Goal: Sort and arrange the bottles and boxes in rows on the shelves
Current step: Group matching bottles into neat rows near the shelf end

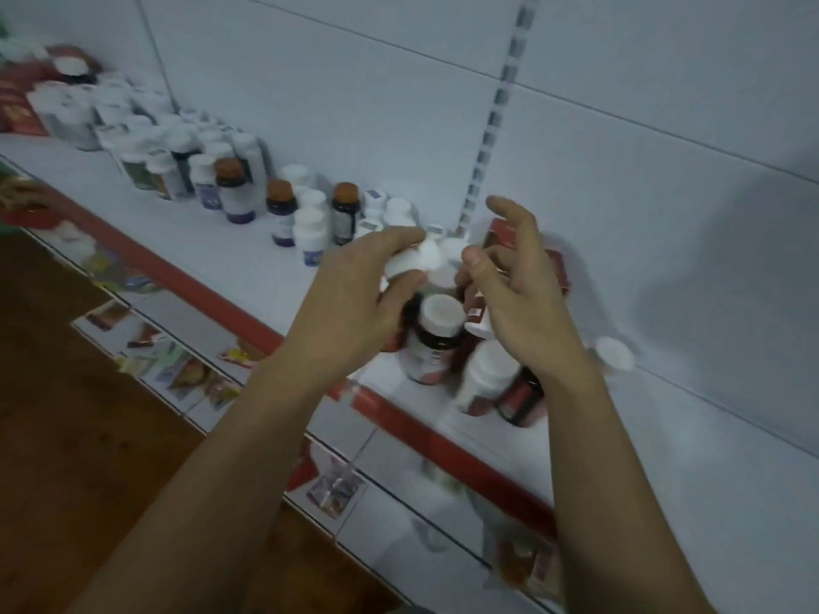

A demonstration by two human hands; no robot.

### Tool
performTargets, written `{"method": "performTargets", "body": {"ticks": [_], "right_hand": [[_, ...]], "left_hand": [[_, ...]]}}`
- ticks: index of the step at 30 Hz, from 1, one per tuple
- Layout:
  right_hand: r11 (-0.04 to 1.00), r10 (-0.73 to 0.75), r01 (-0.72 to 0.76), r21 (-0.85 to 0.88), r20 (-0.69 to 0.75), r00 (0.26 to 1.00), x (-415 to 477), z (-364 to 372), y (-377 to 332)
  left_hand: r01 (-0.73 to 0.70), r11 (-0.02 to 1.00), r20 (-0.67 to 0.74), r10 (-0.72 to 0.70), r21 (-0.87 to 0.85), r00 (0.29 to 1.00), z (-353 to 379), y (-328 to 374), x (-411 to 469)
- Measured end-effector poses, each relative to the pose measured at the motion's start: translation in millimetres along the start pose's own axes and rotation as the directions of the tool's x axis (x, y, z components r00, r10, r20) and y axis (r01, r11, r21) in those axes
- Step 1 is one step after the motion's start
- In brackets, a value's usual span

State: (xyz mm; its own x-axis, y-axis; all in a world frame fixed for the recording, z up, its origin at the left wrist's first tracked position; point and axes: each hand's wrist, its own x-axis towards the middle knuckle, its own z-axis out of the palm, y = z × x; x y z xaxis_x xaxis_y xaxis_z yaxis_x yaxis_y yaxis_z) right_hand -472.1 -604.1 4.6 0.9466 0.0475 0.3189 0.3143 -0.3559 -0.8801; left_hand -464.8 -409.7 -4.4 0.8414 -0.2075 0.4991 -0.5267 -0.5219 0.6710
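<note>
My left hand [354,299] curls around a white-capped bottle [410,261] in a tight cluster of bottles on the white shelf [248,263]. My right hand [518,285] hovers beside it with fingers loosely spread, holding nothing that I can see. Between and below the hands stand a dark bottle with a white cap [436,334], a white bottle [485,376] and a dark red-labelled bottle [525,398]. A red box [556,263] stands behind my right hand. The picture is blurred by motion.
Rows of white-capped and brown-capped bottles [283,210] run along the shelf's back to the left, with red boxes [17,104] at the far left. A lone white cap [614,354] sits to the right. The shelf's red front edge [212,290] runs diagonally; a lower shelf and brown floor lie below.
</note>
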Motion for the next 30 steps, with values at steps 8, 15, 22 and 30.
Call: {"method": "performTargets", "body": {"ticks": [8, 15, 22, 30], "right_hand": [[0.992, 0.124, -0.113, 0.058, -0.233, 0.965, 42.7, 216.3, -25.8], [0.997, 0.062, -0.069, 0.024, 0.227, 0.972, 105.2, 414.7, -82.4], [0.989, -0.148, 0.11, 0.099, 0.589, 0.795, 151.8, 620.7, -103.1], [0.98, -0.133, 0.2, 0.011, 0.781, 0.61, 274.8, 815.1, -95.2]], "left_hand": [[0.36, 0.928, -0.254, -0.372, -0.094, 0.893, -224.1, -137.4, -84.4], [0.538, 0.83, -0.599, -0.508, -0.147, 0.619, -381.0, -206.1, -179.3], [0.673, 0.701, -0.728, -0.586, -0.236, 0.355, -459.9, -299.6, -248.7], [0.715, 0.64, -0.803, -0.565, -0.28, 0.191, -583.4, -421.3, -182.0]]}}
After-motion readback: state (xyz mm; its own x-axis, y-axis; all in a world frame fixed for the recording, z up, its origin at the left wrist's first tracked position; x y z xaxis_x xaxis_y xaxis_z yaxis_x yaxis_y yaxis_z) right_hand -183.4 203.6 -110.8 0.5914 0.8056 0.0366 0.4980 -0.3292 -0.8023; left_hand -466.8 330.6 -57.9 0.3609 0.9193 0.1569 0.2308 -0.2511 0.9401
